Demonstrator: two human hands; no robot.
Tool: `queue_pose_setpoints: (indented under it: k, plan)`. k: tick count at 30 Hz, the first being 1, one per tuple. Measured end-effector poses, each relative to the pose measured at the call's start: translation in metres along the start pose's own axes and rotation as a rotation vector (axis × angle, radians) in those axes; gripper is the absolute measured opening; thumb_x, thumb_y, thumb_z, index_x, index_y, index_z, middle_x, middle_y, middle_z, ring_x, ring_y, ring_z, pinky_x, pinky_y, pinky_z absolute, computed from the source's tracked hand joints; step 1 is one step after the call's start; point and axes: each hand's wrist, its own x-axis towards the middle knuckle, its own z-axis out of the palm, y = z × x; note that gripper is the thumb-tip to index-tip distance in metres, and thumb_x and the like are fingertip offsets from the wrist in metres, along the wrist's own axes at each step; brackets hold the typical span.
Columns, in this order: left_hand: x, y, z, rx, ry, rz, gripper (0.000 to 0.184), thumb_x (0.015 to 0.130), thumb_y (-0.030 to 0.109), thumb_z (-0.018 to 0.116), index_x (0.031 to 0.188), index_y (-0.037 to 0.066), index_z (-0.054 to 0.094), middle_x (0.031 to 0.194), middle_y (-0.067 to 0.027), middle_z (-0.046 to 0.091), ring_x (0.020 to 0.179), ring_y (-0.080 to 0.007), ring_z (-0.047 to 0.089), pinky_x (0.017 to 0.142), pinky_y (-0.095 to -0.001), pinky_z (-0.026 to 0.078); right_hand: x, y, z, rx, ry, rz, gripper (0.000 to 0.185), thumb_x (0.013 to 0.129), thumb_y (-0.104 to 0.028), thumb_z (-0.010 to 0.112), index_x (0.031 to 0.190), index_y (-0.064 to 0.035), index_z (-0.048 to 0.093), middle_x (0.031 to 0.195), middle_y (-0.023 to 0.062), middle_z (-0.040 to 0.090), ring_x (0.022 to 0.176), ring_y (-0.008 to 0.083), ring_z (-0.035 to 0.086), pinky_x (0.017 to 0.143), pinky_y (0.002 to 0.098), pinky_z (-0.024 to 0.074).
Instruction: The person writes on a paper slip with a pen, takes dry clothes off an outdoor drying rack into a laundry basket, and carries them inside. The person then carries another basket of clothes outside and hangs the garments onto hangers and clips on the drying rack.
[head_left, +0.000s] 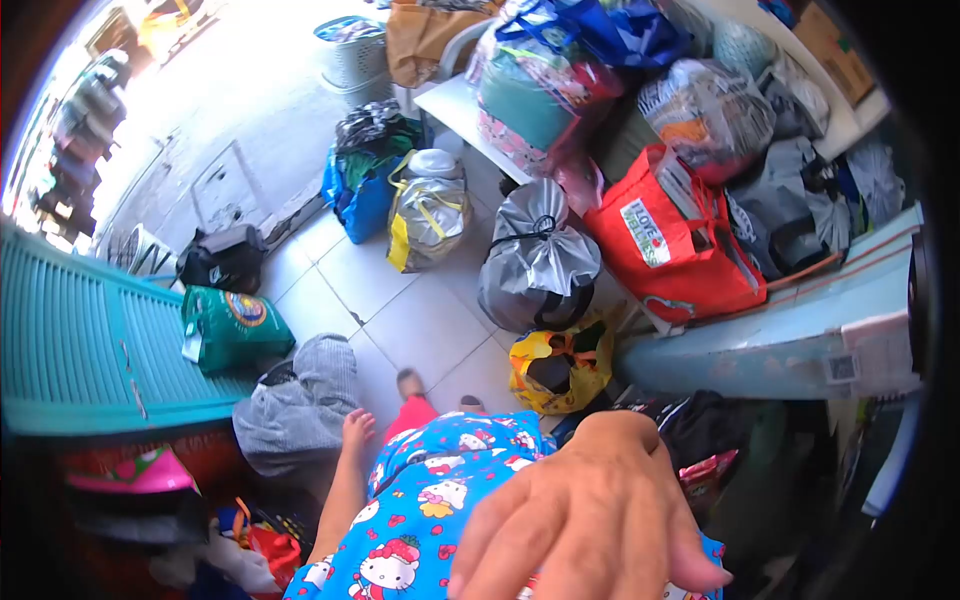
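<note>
My right hand (590, 510) is large and close to the camera at the bottom, its back showing and its fingers stretched toward the lower left, thumb apart. It holds nothing that I can see; its fingertips are partly blurred. Behind it is a blue garment (430, 490) with a cartoon cat print. My left hand (358, 428) hangs low at the left, small in view, with its fingers apart. It is beside a grey cloth bundle (300, 405); whether they touch I cannot tell.
On the tiles stand a yellow bag (562, 370), a silver drawstring bag (540, 260), a red tote (670, 240), a silver-and-yellow bag (430, 210) and a green bag (235, 330). A teal louvered door (120, 340) is at left; a white table (465, 110) holds stuffed bags.
</note>
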Motion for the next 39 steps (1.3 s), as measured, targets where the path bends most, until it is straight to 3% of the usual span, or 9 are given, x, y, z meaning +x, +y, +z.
queue_pose_setpoints:
  k: [4, 8, 12, 15, 17, 22, 33, 37, 39]
  plan:
    - [0.062, 0.035, 0.006, 0.161, -0.15, -0.09, 0.033, 0.08, 0.015, 0.052, 0.112, 0.01, 0.043, 0.097, -0.0047, 0.057, 0.084, -0.0136, 0.056, 0.058, -0.0285, 0.045, 0.022, 0.042, -0.023, -0.28, 0.19, -0.382, 0.052, 0.089, -0.037, 0.037, 0.101, 0.0083, 0.058, 0.104, 0.0312, 0.052, 0.098, 0.0391, 0.049, 0.082, 0.0453, 0.0394]
    - [0.17, 0.033, -0.035, 0.325, -0.271, -0.121, 0.036, 0.078, 0.013, 0.05, 0.112, 0.006, 0.041, 0.095, -0.0083, 0.054, 0.085, -0.0193, 0.055, 0.068, -0.0358, 0.045, 0.018, -0.003, -0.059, -0.789, 0.13, 0.114, 0.056, 0.09, -0.047, 0.026, 0.107, 0.0005, 0.051, 0.108, 0.03, 0.047, 0.097, 0.0419, 0.05, 0.072, 0.0457, 0.0429]
    - [0.155, 0.156, -0.011, 0.525, -0.287, -0.064, 0.039, 0.078, 0.015, 0.048, 0.116, 0.009, 0.04, 0.103, -0.0071, 0.053, 0.093, -0.02, 0.053, 0.072, -0.0362, 0.042, -0.009, -0.02, -0.065, -1.357, 0.714, 0.226, 0.042, 0.089, -0.035, 0.039, 0.104, 0.0006, 0.053, 0.103, 0.0173, 0.055, 0.095, 0.0246, 0.053, 0.079, 0.0328, 0.0433]
    - [0.196, 0.197, 0.006, 0.631, -0.293, -0.014, 0.04, 0.078, 0.015, 0.047, 0.117, 0.011, 0.04, 0.106, -0.0072, 0.052, 0.096, -0.0195, 0.052, 0.072, -0.0372, 0.042, -0.053, -0.018, -0.06, -1.398, 1.152, 0.521, 0.042, 0.087, -0.037, 0.043, 0.1, 0.002, 0.055, 0.096, 0.0135, 0.058, 0.087, 0.0194, 0.057, 0.078, 0.0283, 0.0433]
    - [0.206, 0.216, 0.029, 0.651, -0.304, -0.004, 0.042, 0.077, 0.015, 0.048, 0.118, 0.011, 0.038, 0.106, -0.0078, 0.052, 0.096, -0.0206, 0.052, 0.071, -0.0375, 0.042, -0.105, -0.01, -0.056, -1.341, 1.188, 0.676, 0.022, 0.087, -0.017, 0.047, 0.102, -0.0018, 0.054, 0.094, 0.0079, 0.058, 0.088, 0.0181, 0.056, 0.076, 0.0272, 0.0432]
    - [0.22, 0.218, 0.132, 0.974, -0.471, 0.079, 0.038, 0.075, 0.013, 0.049, 0.112, 0.008, 0.041, 0.097, -0.0077, 0.053, 0.083, -0.0181, 0.054, 0.064, -0.0357, 0.041, -0.166, -0.028, 0.015, -1.609, 1.429, 0.816, 0.017, 0.085, -0.013, 0.052, 0.097, -0.0025, 0.057, 0.088, 0.0089, 0.06, 0.083, 0.0165, 0.059, 0.071, 0.0258, 0.0447]
    - [-0.088, 0.044, 0.429, 1.148, -1.266, 0.509, 0.036, 0.082, 0.028, 0.051, 0.11, 0.006, 0.048, 0.099, -0.0081, 0.055, 0.087, -0.016, 0.054, 0.071, -0.0289, 0.042, -0.378, -0.276, 0.25, -2.385, 2.439, 0.248, 0.022, 0.087, -0.016, 0.046, 0.1, -0.0014, 0.055, 0.098, 0.0086, 0.059, 0.093, 0.0156, 0.054, 0.083, 0.0262, 0.0397]
    - [-0.192, -0.021, 0.476, 1.126, -1.449, 0.253, 0.049, 0.082, 0.043, 0.051, 0.108, 0.002, 0.052, 0.097, -0.009, 0.059, 0.085, -0.0157, 0.058, 0.069, -0.0265, 0.044, -0.507, -0.359, 0.296, -2.142, 2.645, 1.138, 0.045, 0.088, -0.036, 0.039, 0.112, 0.0002, 0.05, 0.112, 0.0124, 0.054, 0.103, 0.0245, 0.05, 0.09, 0.0315, 0.036]
    - [-0.221, -0.045, 0.486, 1.194, -1.386, 0.314, 0.056, 0.08, 0.048, 0.051, 0.112, 0.003, 0.048, 0.098, -0.0138, 0.058, 0.088, -0.0224, 0.058, 0.072, -0.032, 0.045, -0.548, -0.382, 0.298, -1.802, 2.653, 1.14, 0.054, 0.088, -0.044, 0.034, 0.118, -0.0001, 0.046, 0.119, 0.0128, 0.049, 0.111, 0.0262, 0.044, 0.095, 0.0316, 0.0301]
